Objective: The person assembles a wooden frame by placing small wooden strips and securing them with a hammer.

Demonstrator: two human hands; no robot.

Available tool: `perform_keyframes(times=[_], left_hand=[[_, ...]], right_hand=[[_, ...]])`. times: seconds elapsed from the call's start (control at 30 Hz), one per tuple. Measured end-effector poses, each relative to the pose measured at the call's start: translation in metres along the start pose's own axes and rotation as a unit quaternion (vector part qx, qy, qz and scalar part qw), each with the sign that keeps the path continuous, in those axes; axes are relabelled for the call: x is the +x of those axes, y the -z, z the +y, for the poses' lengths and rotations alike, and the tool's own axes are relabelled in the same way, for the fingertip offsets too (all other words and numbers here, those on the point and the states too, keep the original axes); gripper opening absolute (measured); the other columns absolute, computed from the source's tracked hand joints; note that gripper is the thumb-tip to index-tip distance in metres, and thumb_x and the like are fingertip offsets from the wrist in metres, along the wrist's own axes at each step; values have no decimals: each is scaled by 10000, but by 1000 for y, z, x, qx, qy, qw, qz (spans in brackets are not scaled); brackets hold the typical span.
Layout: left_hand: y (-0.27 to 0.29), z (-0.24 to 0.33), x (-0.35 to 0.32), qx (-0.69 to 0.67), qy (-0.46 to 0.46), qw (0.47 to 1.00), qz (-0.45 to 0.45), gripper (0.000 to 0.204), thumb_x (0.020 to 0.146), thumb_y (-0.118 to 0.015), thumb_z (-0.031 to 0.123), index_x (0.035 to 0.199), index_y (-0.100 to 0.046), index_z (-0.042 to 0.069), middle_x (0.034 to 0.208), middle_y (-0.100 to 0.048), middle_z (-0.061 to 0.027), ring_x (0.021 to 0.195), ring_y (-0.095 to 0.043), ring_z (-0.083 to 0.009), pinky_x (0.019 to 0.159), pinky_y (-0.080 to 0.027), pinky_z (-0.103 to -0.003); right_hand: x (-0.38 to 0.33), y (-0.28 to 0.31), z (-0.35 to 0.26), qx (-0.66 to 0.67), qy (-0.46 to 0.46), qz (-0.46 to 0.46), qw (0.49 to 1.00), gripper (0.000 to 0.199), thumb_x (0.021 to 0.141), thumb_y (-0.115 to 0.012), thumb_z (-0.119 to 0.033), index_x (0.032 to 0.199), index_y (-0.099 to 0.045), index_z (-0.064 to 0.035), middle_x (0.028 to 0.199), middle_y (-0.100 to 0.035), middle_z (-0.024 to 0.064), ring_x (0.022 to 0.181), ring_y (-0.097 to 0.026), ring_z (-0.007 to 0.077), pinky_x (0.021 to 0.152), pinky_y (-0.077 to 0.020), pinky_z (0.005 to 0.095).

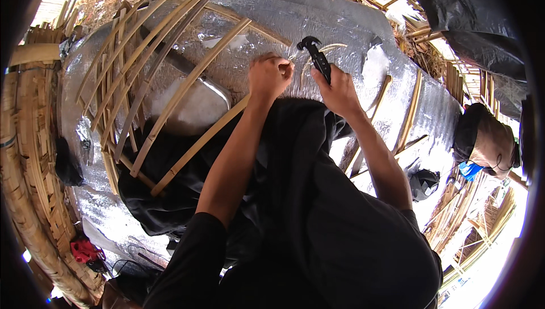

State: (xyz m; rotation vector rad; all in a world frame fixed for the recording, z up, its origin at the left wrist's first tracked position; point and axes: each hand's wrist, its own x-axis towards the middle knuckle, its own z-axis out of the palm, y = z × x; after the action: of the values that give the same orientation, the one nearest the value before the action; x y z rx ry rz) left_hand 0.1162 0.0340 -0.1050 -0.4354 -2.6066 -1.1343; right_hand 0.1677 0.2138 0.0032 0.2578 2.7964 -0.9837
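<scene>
A black claw hammer (315,58) is upright in my right hand (340,90), its head up and its handle inside my wrapped fingers. My left hand (269,76) is curled with thumb and fingertips pressed together; whatever they pinch is too small to make out. Beneath that wrist, one bamboo slat (198,145) runs down to the left across my dark clothing. A frame of several curved bamboo slats (149,59) joined to crosspieces lies left of my hands. The end of its upper crosspiece (255,25) reaches close to the hammer's head.
Silvery foil sheeting (340,11) covers the surface under the work. Loose bamboo strips (410,110) lie to the right, beside a small black bag (424,184). A woven bamboo wall (34,156) stands at the left. Black plastic sheeting (471,8) hangs at the upper right.
</scene>
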Motion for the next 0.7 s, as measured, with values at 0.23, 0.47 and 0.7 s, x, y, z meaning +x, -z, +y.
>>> perform_keyframes(times=[0.23,0.47,0.7], left_hand=[[2,3,0,-27,31,999,-10,142,805,-831,240,840,-788,109,832,-736,-56,743,-709,-288,692,-558,-408],[0,4,2,5,-2,1000,-4,78,820,-804,184,835,-789,109,818,-736,-66,745,-705,-308,715,-558,-397],[0,0,5,-24,-1,1000,1,49,815,-783,137,798,-778,92,820,-738,-89,752,-707,-322,707,-560,-419]], right_hand=[[-1,-3,1,-5,24,-2,1000,413,1003,-660,-374,906,-595,21,673,-641,255,681,-694,463,580,-508,516],[-3,-7,-8,14,38,54,998,355,1012,-656,-315,929,-594,25,694,-635,263,718,-698,468,605,-514,524],[-7,14,-31,102,-40,39,993,269,1024,-642,-241,998,-633,27,828,-656,287,811,-701,456,649,-517,521]])
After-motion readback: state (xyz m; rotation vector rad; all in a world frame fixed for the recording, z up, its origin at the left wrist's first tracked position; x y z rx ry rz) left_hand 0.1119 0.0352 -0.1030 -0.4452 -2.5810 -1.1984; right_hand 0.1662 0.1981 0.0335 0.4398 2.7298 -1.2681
